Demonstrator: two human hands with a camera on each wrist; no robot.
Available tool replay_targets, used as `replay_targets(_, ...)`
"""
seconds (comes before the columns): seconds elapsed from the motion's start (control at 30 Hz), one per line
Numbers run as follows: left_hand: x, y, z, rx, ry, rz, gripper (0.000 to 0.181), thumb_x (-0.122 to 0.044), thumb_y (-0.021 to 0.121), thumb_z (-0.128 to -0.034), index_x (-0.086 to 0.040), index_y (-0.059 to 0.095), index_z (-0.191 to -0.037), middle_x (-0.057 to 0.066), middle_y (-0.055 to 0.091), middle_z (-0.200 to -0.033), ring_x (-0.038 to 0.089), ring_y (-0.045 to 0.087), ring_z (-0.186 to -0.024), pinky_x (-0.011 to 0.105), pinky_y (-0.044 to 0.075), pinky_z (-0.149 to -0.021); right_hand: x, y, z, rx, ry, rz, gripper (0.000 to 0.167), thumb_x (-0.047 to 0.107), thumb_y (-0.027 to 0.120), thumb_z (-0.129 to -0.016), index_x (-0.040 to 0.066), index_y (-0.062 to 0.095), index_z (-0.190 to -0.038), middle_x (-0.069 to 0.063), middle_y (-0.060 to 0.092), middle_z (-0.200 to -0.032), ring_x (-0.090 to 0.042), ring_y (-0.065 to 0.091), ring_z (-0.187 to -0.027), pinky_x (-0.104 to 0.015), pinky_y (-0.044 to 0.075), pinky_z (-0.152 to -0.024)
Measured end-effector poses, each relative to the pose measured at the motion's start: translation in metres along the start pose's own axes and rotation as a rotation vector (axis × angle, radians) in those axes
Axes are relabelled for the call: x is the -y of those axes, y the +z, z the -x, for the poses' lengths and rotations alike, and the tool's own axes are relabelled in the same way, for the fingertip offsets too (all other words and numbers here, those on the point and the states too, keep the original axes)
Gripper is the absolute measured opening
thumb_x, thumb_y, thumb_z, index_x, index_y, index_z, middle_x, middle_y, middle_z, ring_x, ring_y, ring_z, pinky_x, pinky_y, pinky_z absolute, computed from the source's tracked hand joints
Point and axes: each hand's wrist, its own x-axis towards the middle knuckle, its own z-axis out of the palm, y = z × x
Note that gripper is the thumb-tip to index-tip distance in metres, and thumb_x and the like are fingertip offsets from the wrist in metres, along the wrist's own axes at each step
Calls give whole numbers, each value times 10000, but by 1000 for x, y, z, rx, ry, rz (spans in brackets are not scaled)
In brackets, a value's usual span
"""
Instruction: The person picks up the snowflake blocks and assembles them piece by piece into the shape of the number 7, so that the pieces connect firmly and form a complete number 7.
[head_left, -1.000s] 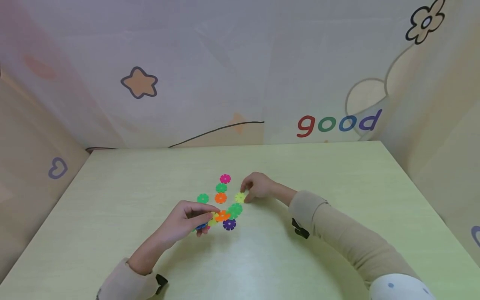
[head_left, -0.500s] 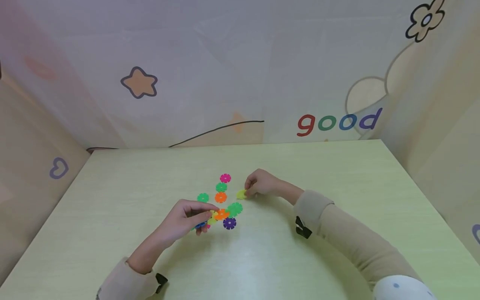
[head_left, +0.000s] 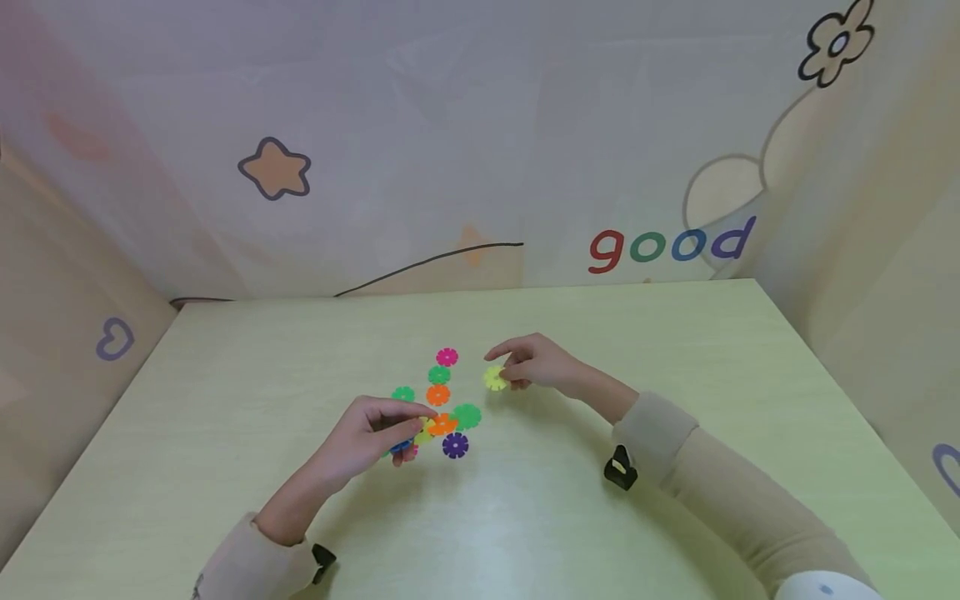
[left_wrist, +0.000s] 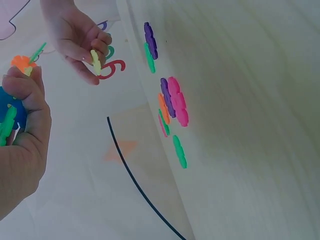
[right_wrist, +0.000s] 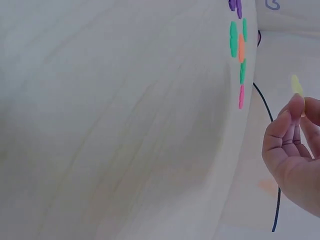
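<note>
The left hand (head_left: 369,440) pinches a joined chain of notched plastic discs, among them a blue disc (left_wrist: 15,107), a yellow one, an orange disc (head_left: 442,424) and a green disc (head_left: 467,417) at its right end. Up and to the right, the right hand (head_left: 542,364) holds a single yellow disc (head_left: 495,378) between thumb and a finger, its index finger stretched out above. In the right wrist view the same yellow disc (right_wrist: 297,85) stands up from the fingertips. The yellow disc and the chain are apart.
On the table (head_left: 645,517) lie loose discs: a pink one (head_left: 447,357), a green one (head_left: 439,375) and an orange one (head_left: 438,395) in a column, another green one (head_left: 403,394) to their left, and a purple one (head_left: 455,445) nearer. A printed cloth hangs behind.
The right hand has moved slightly right and away from the chain with the yellow disc, and its index finger has straightened. The left hand has hardly moved.
</note>
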Motion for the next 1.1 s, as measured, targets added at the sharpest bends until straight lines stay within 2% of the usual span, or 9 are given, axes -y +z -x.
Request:
replay_targets(0.17,-2,1,0,-5,-5,-5,214,-72,544,-905,24,644,-1068,202,559,-697,152,503,-553,245,468,-543,3,-1,12,-2,-5,-18,281,17,523,-885,-56,578,-1151,-258,577,-843,-199,521,-642,-302,497,-669)
replay_targets(0.43,-3,2,-1,-3,20,-14,223,-72,548,-903,49,634,-1069,98,555,-676,151,501,-552,250,469,-549,8,0,28,6,-32,-29,276,22,508,-892,-70,576,-1143,-268,578,-842,-185,528,-654,-307,490,-678)
replay_targets(0.67,-3,3,-1,-4,34,8,218,-62,546,-903,39,636,-1073,130,564,-713,146,505,-554,248,468,-549,16,2,40,-12,-30,-49,264,50,519,-896,-48,598,-1128,-205,615,-863,-188,544,-668,-361,494,-724)
replay_targets(0.9,-3,3,-1,-3,63,-2,220,-67,554,-899,50,634,-1067,146,571,-712,148,515,-550,259,480,-552,23,4,52,-37,-22,-88,260,52,548,-889,-52,603,-1121,-141,641,-852,-195,561,-659,-319,503,-709)
replay_targets(1.1,-5,5,-2,-11,77,-6,227,-46,559,-892,76,625,-1071,134,573,-711,143,523,-546,252,487,-555,25,10,62,-63,-14,-164,273,41,570,-877,-77,594,-1122,-114,648,-813,-182,580,-637,-300,519,-705)
